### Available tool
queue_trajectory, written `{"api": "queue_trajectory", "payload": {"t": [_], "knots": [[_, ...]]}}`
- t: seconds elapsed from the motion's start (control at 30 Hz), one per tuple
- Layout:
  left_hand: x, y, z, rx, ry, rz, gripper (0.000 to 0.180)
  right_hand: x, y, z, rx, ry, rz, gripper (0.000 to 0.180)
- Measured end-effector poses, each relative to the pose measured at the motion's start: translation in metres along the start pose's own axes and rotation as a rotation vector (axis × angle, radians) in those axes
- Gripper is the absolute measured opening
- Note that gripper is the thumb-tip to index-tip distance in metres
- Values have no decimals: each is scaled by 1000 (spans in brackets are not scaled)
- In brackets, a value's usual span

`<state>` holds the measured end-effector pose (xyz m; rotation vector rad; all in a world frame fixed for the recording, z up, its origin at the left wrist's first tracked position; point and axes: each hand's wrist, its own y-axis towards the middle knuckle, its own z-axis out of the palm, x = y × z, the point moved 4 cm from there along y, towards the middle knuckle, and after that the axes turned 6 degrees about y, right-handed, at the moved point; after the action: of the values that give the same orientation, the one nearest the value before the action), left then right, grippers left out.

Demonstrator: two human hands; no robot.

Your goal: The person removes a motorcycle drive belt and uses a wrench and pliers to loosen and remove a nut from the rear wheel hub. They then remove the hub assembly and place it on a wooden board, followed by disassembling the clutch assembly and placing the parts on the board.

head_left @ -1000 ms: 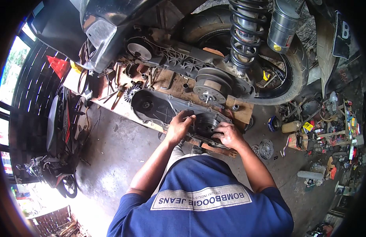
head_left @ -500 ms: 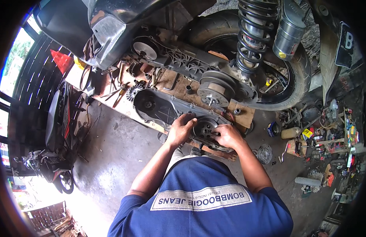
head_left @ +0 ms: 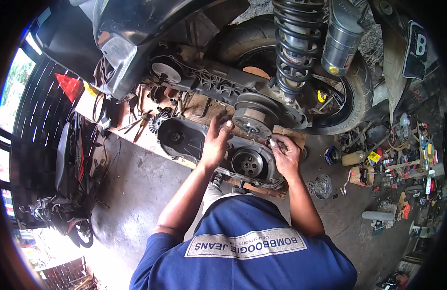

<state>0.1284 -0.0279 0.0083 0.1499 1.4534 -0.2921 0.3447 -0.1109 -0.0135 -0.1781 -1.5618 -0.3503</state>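
A long black engine cover (head_left: 177, 151) lies inner side up in front of me. In its right end sits a round metal clutch drum (head_left: 246, 163) with holes in its face. My left hand (head_left: 216, 140) is above the cover's middle, fingers raised and apart, with nothing seen in them. At the cover's far right edge, my right hand (head_left: 287, 157) has thumb and fingertips pressed together; whatever they hold is too small to make out. Just beyond both hands, the clutch and pulley assembly (head_left: 252, 118) stays mounted on the scooter's engine case (head_left: 211, 82), its shaft pointing toward me.
Above the clutch rise a coil-spring shock absorber (head_left: 292, 53) and the rear wheel (head_left: 361, 92). A finned fan disc (head_left: 157, 123), a screwdriver (head_left: 142, 126) and an L-shaped wrench (head_left: 202, 108) lie at the left. Parts and bottles (head_left: 354, 158) crowd the right floor; a motorcycle (head_left: 64, 193) stands left.
Both hands have lifted off the clutch drum. The left moved up and forward and spread its fingers; the right moved forward to the cover's far edge. My view shifted slightly.
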Motion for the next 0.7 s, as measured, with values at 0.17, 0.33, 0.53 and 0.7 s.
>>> {"api": "queue_trajectory", "payload": {"t": [0.17, 0.33, 0.53, 0.7], "knots": [[-31, 16, 19, 35, 17, 162, 60, 29, 4, 18, -16, 147, -78, 46], [-28, 26, 23, -40, -72, 113, 49, 31, 6, 28, -50, 167, -157, 66], [-13, 43, 27, -120, -185, 141, 45, 27, 18, 33, -3, 157, -82, 73], [-16, 42, 37, -310, -65, 119, 47, 7, 16, 34, -28, 286, -106, 73]]}}
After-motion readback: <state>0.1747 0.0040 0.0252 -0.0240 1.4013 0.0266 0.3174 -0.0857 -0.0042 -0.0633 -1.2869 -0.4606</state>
